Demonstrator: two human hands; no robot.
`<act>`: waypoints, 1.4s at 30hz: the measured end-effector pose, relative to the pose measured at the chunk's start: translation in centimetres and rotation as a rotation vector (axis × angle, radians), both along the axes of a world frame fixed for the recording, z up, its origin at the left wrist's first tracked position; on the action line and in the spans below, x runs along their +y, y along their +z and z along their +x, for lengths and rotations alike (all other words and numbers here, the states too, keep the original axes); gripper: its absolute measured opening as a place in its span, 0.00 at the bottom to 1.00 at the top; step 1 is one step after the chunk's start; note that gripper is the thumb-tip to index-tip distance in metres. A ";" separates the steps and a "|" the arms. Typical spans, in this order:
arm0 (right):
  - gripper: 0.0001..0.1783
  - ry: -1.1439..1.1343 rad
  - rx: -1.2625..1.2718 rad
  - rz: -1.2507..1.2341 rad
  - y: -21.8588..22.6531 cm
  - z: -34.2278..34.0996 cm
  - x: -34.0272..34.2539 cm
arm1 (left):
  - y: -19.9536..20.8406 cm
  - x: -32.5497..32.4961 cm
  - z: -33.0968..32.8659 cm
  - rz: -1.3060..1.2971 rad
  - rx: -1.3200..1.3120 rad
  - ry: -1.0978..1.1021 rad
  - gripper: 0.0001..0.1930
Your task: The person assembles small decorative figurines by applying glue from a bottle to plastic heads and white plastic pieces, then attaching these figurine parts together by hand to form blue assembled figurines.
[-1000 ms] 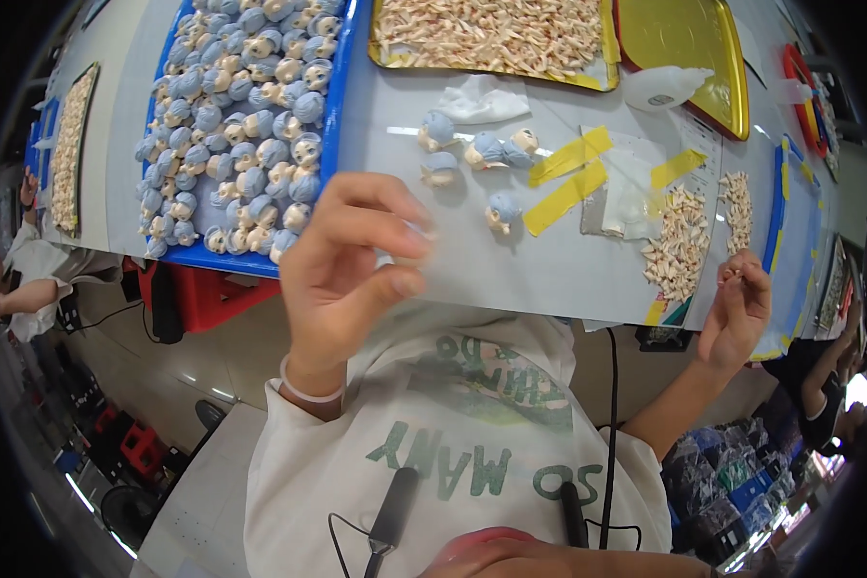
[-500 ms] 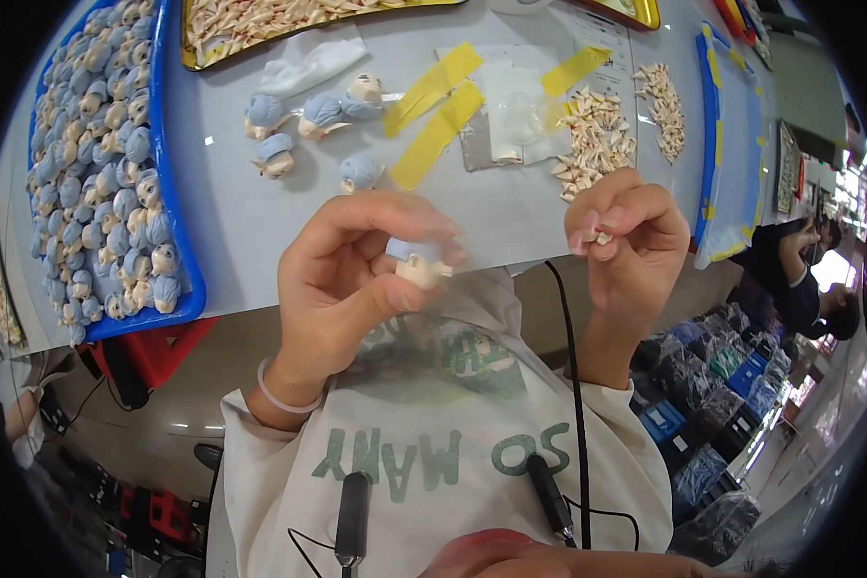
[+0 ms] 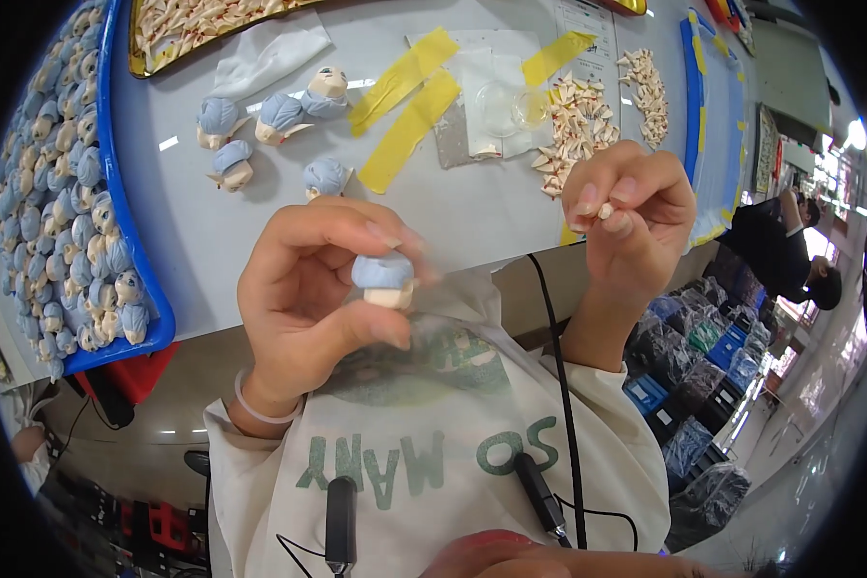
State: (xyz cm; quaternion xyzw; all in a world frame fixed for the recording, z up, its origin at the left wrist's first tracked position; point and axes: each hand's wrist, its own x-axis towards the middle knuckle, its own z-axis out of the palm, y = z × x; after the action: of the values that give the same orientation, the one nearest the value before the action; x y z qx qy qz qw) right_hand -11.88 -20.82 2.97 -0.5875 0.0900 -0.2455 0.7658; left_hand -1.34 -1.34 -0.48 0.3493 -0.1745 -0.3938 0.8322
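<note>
My left hand (image 3: pixel 294 289) holds a small doll head (image 3: pixel 382 279) between thumb and fingers; it has a pale blue hair cap and a cream lower part. In my right hand (image 3: pixel 641 207), thumb and fingertips pinch a tiny cream piece (image 3: pixel 606 211), mostly covered by the fingers. The two hands are apart, just off the table's near edge. Beyond my left hand lie several similar doll heads (image 3: pixel 279 116), some with a pointed ear sticking out. Past my right hand is a pile of small pointed cream pieces (image 3: pixel 580 125), with a smaller pile (image 3: pixel 645 91) beside it.
A blue tray (image 3: pixel 144 332) packed with doll heads stands at the left. At the back is a gold-rimmed tray (image 3: pixel 141 67) of cream pieces. A clear round dish (image 3: pixel 496 111), yellow tape strips (image 3: pixel 409 135), a white cloth (image 3: pixel 270 56) and a blue taped frame (image 3: pixel 696 106) share the table.
The doll head in my left hand has turned: its protruding ear no longer shows, and more blue hair faces up. My right hand keeps its pinch. The whole view has shifted slightly.
</note>
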 end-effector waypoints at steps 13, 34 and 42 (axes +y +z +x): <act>0.06 -0.197 0.372 -0.706 1.0 2.6 -2.6 | -0.3 0.2 0.7 0.033 -0.033 -0.043 0.16; 0.12 -0.053 0.184 -0.689 2.1 2.0 1.4 | -0.4 -0.8 0.7 0.109 -0.386 -0.045 0.20; 0.13 0.085 0.203 -0.459 1.0 1.1 4.4 | 0.3 -0.4 0.4 0.211 -0.780 0.049 0.19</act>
State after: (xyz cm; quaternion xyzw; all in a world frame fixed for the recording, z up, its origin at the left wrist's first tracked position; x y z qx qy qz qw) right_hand -10.76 -16.38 4.00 -0.7708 0.0838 -0.1668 0.6091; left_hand -0.99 -1.71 -0.20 0.5599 -0.4274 -0.2277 0.6723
